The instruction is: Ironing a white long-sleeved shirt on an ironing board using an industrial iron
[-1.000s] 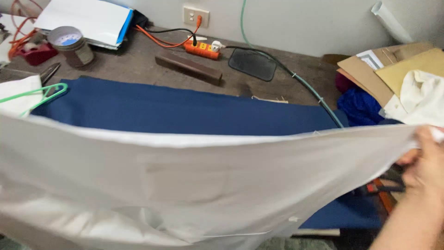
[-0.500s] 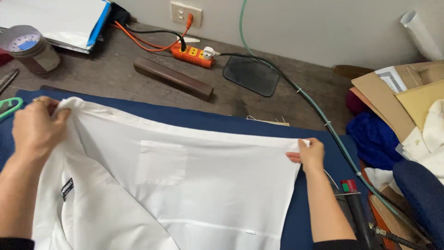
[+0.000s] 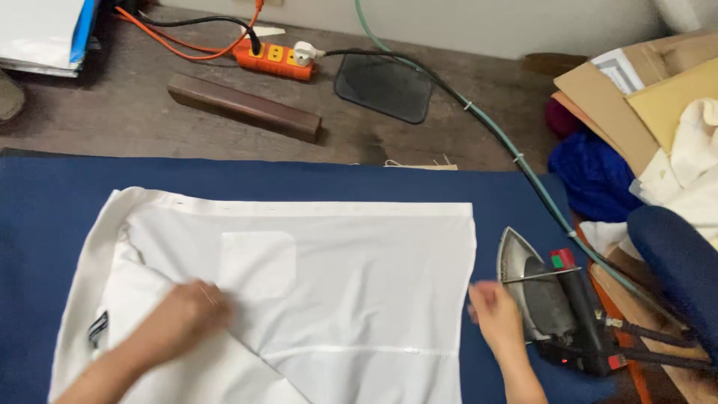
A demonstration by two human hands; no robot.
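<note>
A second ago the shirt (image 3: 299, 299) hung stretched in the air between the hands; half a second ago it was down on the blue cloth (image 3: 45, 194), both hands pinching its far corners. Now it lies flat and spread — the left hand (image 3: 183, 318) has let go and rests on its near-left part, and the right hand (image 3: 495, 314) has left the corner, sitting just off the shirt's right edge beside the iron (image 3: 546, 299).
</note>
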